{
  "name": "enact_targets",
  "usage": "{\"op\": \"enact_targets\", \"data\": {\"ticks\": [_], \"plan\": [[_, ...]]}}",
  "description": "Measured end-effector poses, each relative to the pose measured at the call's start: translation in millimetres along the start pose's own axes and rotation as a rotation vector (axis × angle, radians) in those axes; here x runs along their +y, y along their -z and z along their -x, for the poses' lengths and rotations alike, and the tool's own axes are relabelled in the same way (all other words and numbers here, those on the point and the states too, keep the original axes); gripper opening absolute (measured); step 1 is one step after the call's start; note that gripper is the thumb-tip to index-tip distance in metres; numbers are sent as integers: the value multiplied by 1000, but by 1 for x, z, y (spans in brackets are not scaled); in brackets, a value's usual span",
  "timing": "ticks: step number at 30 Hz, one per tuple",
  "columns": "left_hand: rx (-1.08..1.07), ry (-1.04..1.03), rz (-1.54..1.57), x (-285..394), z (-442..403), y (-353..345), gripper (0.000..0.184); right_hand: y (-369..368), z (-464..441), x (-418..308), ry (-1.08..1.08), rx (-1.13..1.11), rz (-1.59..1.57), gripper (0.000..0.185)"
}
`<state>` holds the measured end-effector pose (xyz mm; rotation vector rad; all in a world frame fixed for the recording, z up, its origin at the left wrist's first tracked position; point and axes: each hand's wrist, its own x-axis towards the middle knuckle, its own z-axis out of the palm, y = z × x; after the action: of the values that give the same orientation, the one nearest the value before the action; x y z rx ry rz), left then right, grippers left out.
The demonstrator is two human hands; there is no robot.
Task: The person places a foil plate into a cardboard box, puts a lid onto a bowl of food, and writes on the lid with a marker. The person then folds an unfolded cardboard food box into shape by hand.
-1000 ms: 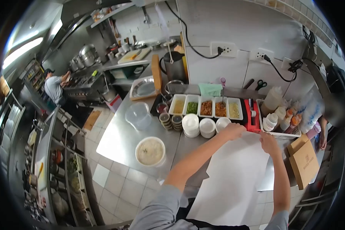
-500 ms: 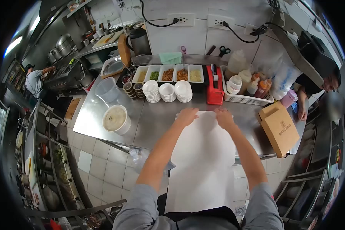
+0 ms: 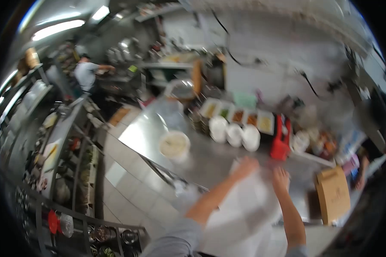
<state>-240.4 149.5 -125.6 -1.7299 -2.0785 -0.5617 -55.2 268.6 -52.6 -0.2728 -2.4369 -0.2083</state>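
Observation:
A wide white sheet (image 3: 248, 201), perhaps an apron or paper, stretches from the steel table's front part down toward my body. My left hand (image 3: 245, 168) is closed at its far left corner. My right hand (image 3: 281, 180) is at the far right corner, its fingers bent over the edge. Motion blurs both hands. Just beyond them are stacks of white bowls (image 3: 234, 135) and a red dispenser (image 3: 281, 139). A brown cardboard box (image 3: 333, 195) stands to the right of my right hand.
The steel table (image 3: 148, 128) carries a white tub (image 3: 175, 145), food trays (image 3: 238, 115) and a basket of bottles (image 3: 317, 158). Another person (image 3: 86, 76) stands at the far-left stove. A co-worker's arm (image 3: 363, 173) shows at right. Shelving (image 3: 79, 171) runs along the left.
My view has swung left and up, so the table and hands appear lower and further right. Both hands remain at the sheet's far edge. The picture is now blurred.

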Motion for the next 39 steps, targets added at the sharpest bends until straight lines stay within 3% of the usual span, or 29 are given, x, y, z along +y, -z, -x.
{"op": "enact_targets", "data": {"ticks": [1,2,3,7,9,11,14,17,20,23,26,32,35,39], "plan": [[-237,39,34,16,-9,44,18,-7,4,1,-19,-7,-49,13],[103,-74,-68,14,5,38,17,2,2,-5,-22,-9,-55,13],[-65,-28,-4,18,1,47,15,-3,-5,-10,-35,-36,-69,14],[18,-5,132,22,1,55,11,5,-4,-9,-208,-243,-101,21],[-102,103,385,14,-11,81,12,0,-14,1,-237,-318,-307,41],[-176,134,564,-7,-16,64,27,-18,-20,16,-279,-465,-348,54],[-400,155,635,-18,-30,79,43,4,-46,6,-281,-599,-239,47],[-616,199,570,-16,-48,99,43,17,-59,-9,-154,-552,-213,32],[-586,119,514,-8,-59,99,38,0,-47,-18,-121,-464,-116,20],[-356,79,345,11,-49,83,28,-1,-34,-17,-163,-377,-153,16],[-87,159,366,23,-25,71,20,-1,-24,-6,-142,-167,-259,19],[-127,125,510,3,-37,67,27,24,-38,24,-239,-289,-220,24],[-252,146,560,-10,-41,66,29,24,-37,39,-214,-356,-204,21],[-334,187,435,-5,-49,69,29,14,-25,34,-190,-332,-127,19]]}}
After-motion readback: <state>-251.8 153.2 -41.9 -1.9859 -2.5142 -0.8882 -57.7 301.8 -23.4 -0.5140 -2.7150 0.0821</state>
